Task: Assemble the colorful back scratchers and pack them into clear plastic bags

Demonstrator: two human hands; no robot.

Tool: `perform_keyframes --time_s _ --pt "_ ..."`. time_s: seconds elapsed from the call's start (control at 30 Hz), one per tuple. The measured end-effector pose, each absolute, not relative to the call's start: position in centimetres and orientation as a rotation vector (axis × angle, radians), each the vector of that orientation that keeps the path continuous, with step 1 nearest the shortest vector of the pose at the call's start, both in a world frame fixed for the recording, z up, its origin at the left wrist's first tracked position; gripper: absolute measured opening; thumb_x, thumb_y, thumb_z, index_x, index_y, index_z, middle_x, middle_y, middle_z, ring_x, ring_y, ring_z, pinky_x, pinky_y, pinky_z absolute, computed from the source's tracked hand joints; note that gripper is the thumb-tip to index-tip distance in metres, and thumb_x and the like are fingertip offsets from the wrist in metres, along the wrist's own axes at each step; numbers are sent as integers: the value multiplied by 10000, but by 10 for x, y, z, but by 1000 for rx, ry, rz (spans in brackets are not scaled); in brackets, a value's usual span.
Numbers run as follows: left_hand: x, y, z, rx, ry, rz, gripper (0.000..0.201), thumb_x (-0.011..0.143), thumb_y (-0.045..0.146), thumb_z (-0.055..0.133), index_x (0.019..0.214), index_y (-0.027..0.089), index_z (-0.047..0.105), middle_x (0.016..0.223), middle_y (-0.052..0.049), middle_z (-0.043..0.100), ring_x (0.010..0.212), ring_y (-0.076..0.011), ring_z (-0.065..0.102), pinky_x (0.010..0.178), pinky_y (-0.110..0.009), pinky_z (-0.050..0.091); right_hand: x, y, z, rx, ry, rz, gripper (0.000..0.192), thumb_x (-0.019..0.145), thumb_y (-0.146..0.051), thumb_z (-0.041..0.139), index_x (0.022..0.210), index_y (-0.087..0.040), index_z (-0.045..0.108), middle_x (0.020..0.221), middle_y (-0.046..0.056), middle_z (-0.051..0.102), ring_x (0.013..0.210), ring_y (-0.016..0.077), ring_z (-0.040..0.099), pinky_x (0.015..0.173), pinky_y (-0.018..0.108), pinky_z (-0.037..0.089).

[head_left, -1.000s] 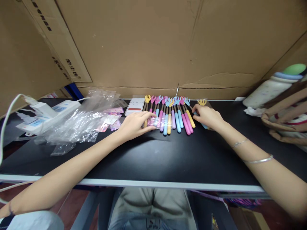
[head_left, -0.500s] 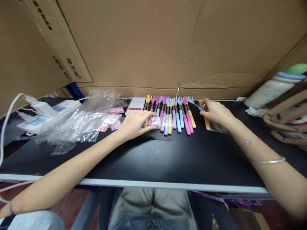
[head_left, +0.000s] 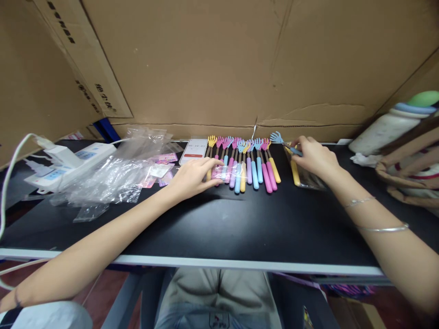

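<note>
My right hand (head_left: pixel 313 155) is closed on a small blue back scratcher (head_left: pixel 276 137), whose hand-shaped head points left above the black table. Below and beside that hand lies a yellow back scratcher (head_left: pixel 295 172) with clear plastic around it. To the left is a row of several pink, blue, purple and yellow back scratchers (head_left: pixel 258 172), side by side with heads toward the back. My left hand (head_left: pixel 195 177) rests at the row's left end, thumb and fingers on a shiny clear plastic bag (head_left: pixel 224 174) that lies across some of the handles.
Crumpled clear bags (head_left: pixel 109 171) and pink cards (head_left: pixel 166 158) lie on the left, near a white power strip (head_left: pixel 73 164). Behind my left hand is a phone with a timer (head_left: pixel 196 150). A bottle (head_left: pixel 387 130) and paper bag (head_left: pixel 408 173) stand right; cardboard (head_left: pixel 206 68) walls the back.
My right hand has shifted slightly to the right, and the blue back scratcher's head is now raised and shows more fully. My left hand stays at the row.
</note>
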State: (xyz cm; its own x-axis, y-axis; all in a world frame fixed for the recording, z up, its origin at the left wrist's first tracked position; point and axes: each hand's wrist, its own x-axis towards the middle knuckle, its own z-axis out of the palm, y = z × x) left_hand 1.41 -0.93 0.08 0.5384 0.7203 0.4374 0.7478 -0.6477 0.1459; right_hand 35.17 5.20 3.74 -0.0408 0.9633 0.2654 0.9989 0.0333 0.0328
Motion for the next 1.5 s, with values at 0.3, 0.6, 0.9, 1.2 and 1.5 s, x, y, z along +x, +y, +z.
perform_keyframes --time_s 0.3,0.6,0.9,1.2,1.5 --pt "12 -9 4 -2714 -1288 -733 378 900 446 541 1183 197 524 1067 -60 637 942 -200 596 816 -293 442 353 53 45 -1926 -1972 -215 310 784 -258 533 1079 -164 550 1112 151 630 992 286 583 722 349 417" --pt "11 -11 6 -2632 -1354 -705 377 896 444 550 1196 217 535 1113 -38 640 944 -188 611 814 -267 438 337 55 51 -1366 -1472 630 168 789 -148 549 946 -186 501 845 30 556 527 80 497 432 223 451" --pt "10 -7 4 -2620 -1371 -726 504 835 497 623 1247 233 504 1055 -21 661 896 -178 627 759 -252 432 324 50 47 -1167 -1272 1203 226 753 -103 530 959 -195 524 751 -17 486 545 73 493 468 208 451" --pt "10 -6 4 -2594 -1338 -707 468 833 515 618 1202 241 530 1088 -13 657 900 -175 625 728 -255 415 324 48 34 -1263 -1905 924 313 722 -341 692 989 -214 588 852 12 565 527 67 447 435 234 362" --pt "8 -6 5 -2584 -1306 -735 445 806 480 667 1159 237 544 1120 -9 656 931 -176 620 754 -264 406 348 55 45 -1280 -2444 916 440 723 -515 677 1041 -211 663 859 33 634 679 126 533 584 258 411"
